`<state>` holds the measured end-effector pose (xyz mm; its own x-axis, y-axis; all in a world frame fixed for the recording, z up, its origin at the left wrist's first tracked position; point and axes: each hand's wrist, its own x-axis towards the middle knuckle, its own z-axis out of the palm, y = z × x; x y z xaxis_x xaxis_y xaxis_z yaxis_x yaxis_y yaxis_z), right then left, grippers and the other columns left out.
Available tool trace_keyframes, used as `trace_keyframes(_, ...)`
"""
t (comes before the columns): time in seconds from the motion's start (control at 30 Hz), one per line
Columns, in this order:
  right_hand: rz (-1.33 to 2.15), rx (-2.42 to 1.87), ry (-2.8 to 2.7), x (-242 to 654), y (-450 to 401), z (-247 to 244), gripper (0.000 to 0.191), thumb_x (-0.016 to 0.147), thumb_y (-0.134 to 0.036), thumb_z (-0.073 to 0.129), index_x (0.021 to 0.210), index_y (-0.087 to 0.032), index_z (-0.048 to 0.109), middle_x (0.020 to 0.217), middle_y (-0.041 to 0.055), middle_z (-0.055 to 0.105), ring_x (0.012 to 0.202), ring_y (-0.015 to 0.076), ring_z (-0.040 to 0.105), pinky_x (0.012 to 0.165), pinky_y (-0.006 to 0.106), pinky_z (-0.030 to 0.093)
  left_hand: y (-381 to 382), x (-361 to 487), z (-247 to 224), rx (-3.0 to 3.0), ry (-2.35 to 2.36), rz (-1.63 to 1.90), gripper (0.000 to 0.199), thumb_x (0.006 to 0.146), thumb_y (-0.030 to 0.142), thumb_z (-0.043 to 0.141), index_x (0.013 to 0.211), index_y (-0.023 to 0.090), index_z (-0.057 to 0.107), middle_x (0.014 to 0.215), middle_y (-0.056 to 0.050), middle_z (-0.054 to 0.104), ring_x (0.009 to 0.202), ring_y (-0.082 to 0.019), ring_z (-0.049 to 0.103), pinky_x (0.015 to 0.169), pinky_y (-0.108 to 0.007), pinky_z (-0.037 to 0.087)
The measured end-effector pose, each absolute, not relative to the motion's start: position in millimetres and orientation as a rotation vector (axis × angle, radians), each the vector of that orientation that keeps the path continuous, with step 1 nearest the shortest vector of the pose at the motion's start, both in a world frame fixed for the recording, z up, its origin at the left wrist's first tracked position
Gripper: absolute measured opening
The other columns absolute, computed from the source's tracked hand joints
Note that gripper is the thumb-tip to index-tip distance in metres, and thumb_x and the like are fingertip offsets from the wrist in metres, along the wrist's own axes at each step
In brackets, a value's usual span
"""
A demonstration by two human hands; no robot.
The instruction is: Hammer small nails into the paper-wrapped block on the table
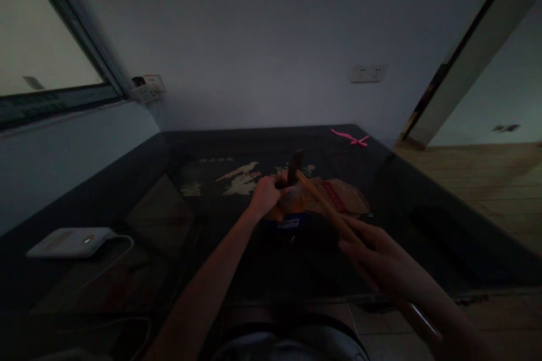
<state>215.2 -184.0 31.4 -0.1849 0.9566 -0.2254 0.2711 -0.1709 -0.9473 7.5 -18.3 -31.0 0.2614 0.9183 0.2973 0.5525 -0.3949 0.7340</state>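
My right hand (376, 251) is wrapped round the wooden handle of a hammer (326, 206), whose dark head stands over the middle of the table. Close beside that head, my left hand (266, 194) has its fingers bent and pressed together; what they grip is hidden in the dim light. Under both lies a flat, speckled brown piece with a red band (334, 194), its exact kind unclear. An orange-tan part (300, 203) and a blue packet with a pale label (290, 223) show just below the hammer head.
The dark glossy table (245, 276) bears a printed bird and flower picture. A white power bank (70, 242) with a cable lies at left. A pink ribbon (350, 137) rests at the far right edge. A dark flat object (457, 242) lies at right. A wall stands behind.
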Motion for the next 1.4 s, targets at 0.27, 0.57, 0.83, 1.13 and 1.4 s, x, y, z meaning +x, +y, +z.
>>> trace_keyframes(0.27,1.377,-1.438,-1.467,218.4,-183.6,32.6,0.062,0.077,-0.038,0.060,0.134,-0.016,0.046,0.057,-0.0067,0.042,0.039,0.0055,0.035,0.034,0.017,0.030,-17.3,7.7,-32.0,2.037,1.327,0.988,0.010,0.073,0.026,0.067,0.077,0.017,0.068,0.080,-0.003,0.070,0.076,-0.016,0.064,0.073,-0.026,0.046)
trace_keyframes(0.57,1.333,-1.463,-1.405,219.2,-189.7,37.2,0.065,0.076,-0.040,0.060,0.135,-0.016,0.044,0.055,-0.0077,0.041,0.036,0.0054,0.035,0.032,0.017,0.030,-20.7,9.7,-27.6,2.008,1.316,1.013,0.009,0.072,0.024,0.068,0.074,0.015,0.068,0.076,-0.004,0.070,0.073,-0.017,0.064,0.072,-0.028,0.047)
trace_keyframes(0.83,1.375,-1.476,-1.447,218.2,-185.2,36.4,0.065,0.077,-0.038,0.058,0.135,-0.013,0.043,0.056,-0.0073,0.040,0.039,0.0056,0.034,0.034,0.017,0.030,-19.8,8.2,-28.3,2.030,1.319,0.986,0.010,0.072,0.024,0.068,0.077,0.016,0.068,0.079,-0.004,0.070,0.074,-0.017,0.064,0.071,-0.027,0.048)
trace_keyframes(1.13,1.357,-1.456,-1.413,217.5,-183.2,30.3,0.060,0.075,-0.036,0.061,0.130,-0.014,0.050,0.059,-0.0052,0.047,0.040,0.0061,0.037,0.035,0.018,0.032,-21.5,8.6,-26.5,2.020,1.337,0.965,0.012,0.071,0.026,0.068,0.077,0.015,0.068,0.078,-0.004,0.070,0.073,-0.017,0.064,0.069,-0.027,0.048)
trace_keyframes(1.4,1.352,-1.449,-1.417,220.4,-187.2,34.4,0.064,0.079,-0.039,0.059,0.136,-0.015,0.043,0.055,-0.0080,0.039,0.037,0.0047,0.032,0.032,0.017,0.027,-20.0,9.8,-28.5,1.983,1.289,1.005,0.009,0.072,0.023,0.068,0.075,0.015,0.068,0.075,-0.004,0.070,0.073,-0.017,0.064,0.070,-0.027,0.048)
